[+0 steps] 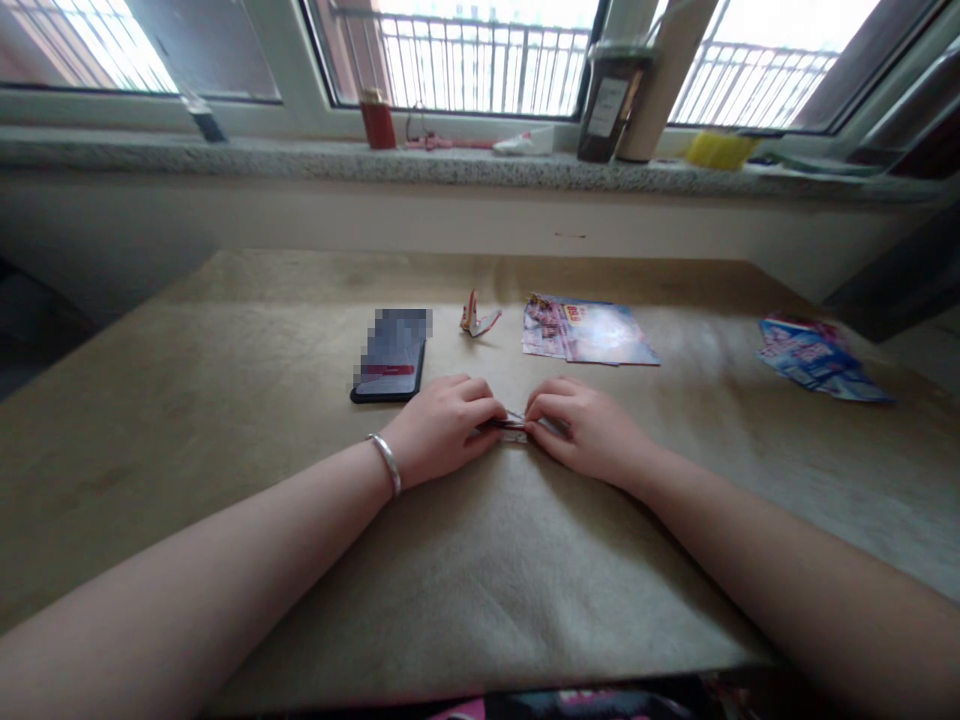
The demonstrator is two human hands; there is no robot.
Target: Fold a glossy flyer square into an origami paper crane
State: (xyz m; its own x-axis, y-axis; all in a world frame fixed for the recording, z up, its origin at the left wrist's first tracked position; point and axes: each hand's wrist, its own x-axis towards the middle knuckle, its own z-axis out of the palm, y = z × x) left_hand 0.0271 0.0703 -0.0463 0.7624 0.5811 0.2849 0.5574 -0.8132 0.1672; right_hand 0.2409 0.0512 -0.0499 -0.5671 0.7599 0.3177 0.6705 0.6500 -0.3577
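Note:
Between my hands, low over the tabletop, is a small folded strip of paper [514,435], mostly covered by my fingers. My left hand [448,428] pinches its left end, and a silver bangle circles that wrist. At the right end, the fingers of my right hand [583,425] are closed on the same paper. Just beyond my left hand lies a phone [390,355], its screen partly blurred out. A small folded paper piece [477,318] with red edges stands past the gap between my hands.
Printed paper sheets [600,332] lie overlapped at the back of the table [225,420]. Farther right is a pile of blue printed papers [821,358]. On the granite windowsill [300,160] stand a red container [377,120], a dark lidded jar [609,105] and a yellow item [721,150].

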